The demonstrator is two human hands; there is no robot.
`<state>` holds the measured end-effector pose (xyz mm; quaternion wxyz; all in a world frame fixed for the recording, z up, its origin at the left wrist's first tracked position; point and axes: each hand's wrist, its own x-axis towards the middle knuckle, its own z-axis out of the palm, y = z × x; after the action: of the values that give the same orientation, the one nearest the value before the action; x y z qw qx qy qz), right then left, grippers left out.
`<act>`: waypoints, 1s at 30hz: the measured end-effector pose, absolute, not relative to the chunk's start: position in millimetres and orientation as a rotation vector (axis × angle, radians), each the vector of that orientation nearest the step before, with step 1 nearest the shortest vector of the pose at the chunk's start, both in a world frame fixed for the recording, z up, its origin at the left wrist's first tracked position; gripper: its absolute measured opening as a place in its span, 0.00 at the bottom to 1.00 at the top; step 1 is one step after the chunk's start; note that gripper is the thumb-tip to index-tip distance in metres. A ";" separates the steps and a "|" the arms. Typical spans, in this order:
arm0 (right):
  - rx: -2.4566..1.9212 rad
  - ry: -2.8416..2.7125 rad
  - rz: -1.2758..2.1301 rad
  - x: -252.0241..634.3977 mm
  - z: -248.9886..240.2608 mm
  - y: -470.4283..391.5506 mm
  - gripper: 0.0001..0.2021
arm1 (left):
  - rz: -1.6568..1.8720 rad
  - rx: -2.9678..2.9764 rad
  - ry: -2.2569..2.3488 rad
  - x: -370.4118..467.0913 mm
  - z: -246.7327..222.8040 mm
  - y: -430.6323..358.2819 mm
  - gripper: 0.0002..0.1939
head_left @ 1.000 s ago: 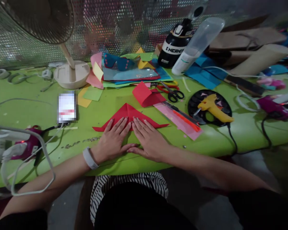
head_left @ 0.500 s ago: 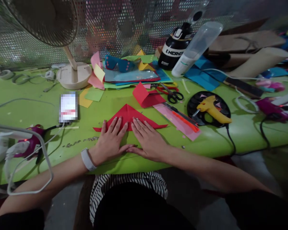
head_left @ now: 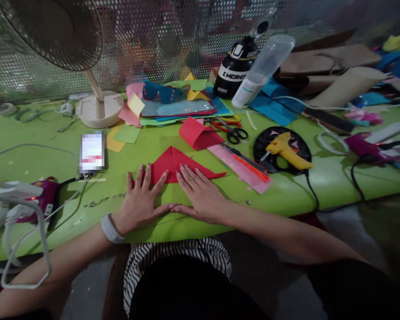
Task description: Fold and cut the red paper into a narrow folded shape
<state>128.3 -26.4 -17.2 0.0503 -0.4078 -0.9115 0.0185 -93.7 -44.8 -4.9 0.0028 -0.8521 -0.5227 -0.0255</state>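
A sheet of red paper (head_left: 173, 162), folded into a wide triangle with its peak pointing away from me, lies flat on the green table (head_left: 126, 240). My left hand (head_left: 140, 200) rests on its left part with the fingers spread. On the lower right part lies my right hand (head_left: 200, 193), palm down with fingers stretched out. The two thumbs meet just below the paper's near edge. Beyond it to the right sits a curled piece of red paper (head_left: 195, 133), with black-handled scissors (head_left: 236, 134) beside it.
A yellow glue gun (head_left: 283, 149) rests on a black round tray at the right. Beside a pink paper strip (head_left: 258, 183) lies an orange cutter (head_left: 251, 168). A phone (head_left: 92, 151), fan (head_left: 100, 109), power strips and a black bottle (head_left: 235, 71) stand around.
My left hand has slid left and its fingers have spread wider over the red paper. My right hand stays pressed on it. The whole view has shifted slightly.
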 end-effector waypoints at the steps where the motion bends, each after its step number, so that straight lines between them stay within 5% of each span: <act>1: -1.235 -2.780 0.063 129.3 -17.3 -25.8 0.51 | -0.088 -2.680 -1.639 -93.6 -3.9 -44.7 0.43; 23: -1.433 -2.771 -0.083 204.6 -22.4 -35.8 0.51 | -0.122 -2.505 -1.765 -132.8 -0.4 -70.9 0.53; 30: -1.411 -2.770 -0.193 202.5 -27.3 -35.0 0.47 | -0.282 -2.483 -1.725 -47.8 9.9 -78.1 0.54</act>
<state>202.5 -35.0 -27.3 0.0136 -0.4530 -0.8892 -0.0620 -47.8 -78.1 9.9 0.0526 -0.8165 -0.5674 -0.0928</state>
